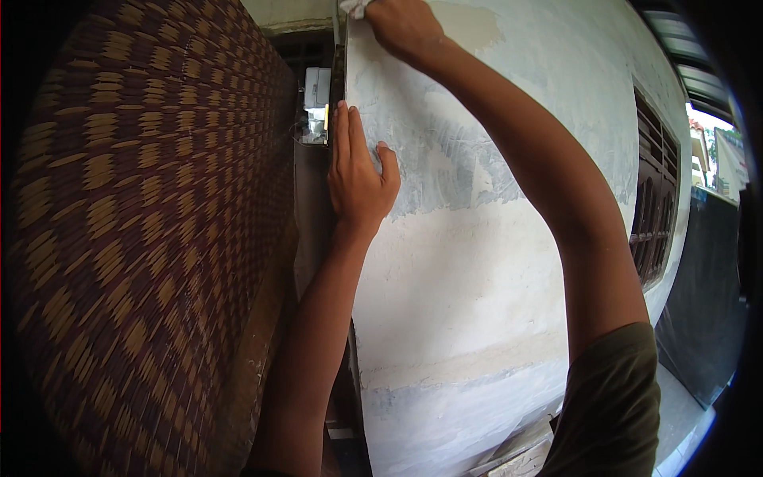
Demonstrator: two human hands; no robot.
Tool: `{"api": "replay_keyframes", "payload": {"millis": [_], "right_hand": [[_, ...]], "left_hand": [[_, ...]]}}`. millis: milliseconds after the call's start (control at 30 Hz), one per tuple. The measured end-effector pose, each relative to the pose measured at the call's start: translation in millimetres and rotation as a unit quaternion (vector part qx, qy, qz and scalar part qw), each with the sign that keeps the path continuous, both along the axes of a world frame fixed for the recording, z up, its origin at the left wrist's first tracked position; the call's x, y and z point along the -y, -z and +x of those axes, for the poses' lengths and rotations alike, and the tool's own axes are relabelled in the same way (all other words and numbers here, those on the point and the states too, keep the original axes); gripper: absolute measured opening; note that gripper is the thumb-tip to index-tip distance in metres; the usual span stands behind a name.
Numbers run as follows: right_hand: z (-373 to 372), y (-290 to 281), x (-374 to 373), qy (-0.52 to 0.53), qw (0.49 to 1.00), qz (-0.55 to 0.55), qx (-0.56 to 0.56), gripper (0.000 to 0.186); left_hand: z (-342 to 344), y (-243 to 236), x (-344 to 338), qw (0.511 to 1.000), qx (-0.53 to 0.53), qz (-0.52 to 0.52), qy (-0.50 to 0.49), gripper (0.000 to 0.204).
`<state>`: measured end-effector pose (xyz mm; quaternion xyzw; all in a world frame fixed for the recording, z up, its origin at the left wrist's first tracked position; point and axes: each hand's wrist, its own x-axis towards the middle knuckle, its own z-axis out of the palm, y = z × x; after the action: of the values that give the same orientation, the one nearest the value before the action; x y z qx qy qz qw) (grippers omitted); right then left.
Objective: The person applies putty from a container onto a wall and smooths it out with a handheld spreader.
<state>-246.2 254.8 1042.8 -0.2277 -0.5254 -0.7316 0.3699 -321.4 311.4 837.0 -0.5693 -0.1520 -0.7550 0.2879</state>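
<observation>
My left hand (362, 179) lies against the left edge of a white, patchily plastered wall (453, 286). Its fingers are stretched upward and the thumb is apart from them, with nothing held. Higher up, at the top of the view, my right hand (405, 30) is closed at the wall's upper left corner. A small crumpled whitish piece (355, 8) shows at its fingers. That piece is partly cut off by the picture's top edge, so its kind cannot be made out. Grey and cream filler patches (445, 151) cover the wall between my arms.
A woven brown and tan mat (143, 215) stands as a screen along the left. In the gap beside the wall is a pale box-like thing (317, 86). To the right are a dark wooden slatted window (656, 191) and a dark sheet (703, 294). Planks (520, 461) lie at the wall's foot.
</observation>
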Motion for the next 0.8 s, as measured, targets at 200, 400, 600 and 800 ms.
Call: {"api": "replay_keyframes", "payload": {"millis": [200,400,600,800], "right_hand": [[-10.6,87.3,2.0,0.073,0.992,-0.076,0.068,0.013],[-21.5,66.5,32.5,-0.052,0.996,-0.054,0.039,0.011],[-9.1,13.4,-5.9,0.014,0.999,-0.05,0.002,0.018],[-34.6,109.9,11.9,0.078,0.988,-0.116,0.07,0.011]], "left_hand": [[-5.5,2.2,-0.4,1.0,0.004,0.0,0.019,0.057],[-5.8,3.7,-0.5,1.0,0.005,-0.003,0.015,0.057],[1.1,-0.8,-0.5,1.0,0.0,0.003,0.008,0.057],[-11.4,11.1,-6.0,0.999,-0.007,-0.027,0.02,0.056]]}}
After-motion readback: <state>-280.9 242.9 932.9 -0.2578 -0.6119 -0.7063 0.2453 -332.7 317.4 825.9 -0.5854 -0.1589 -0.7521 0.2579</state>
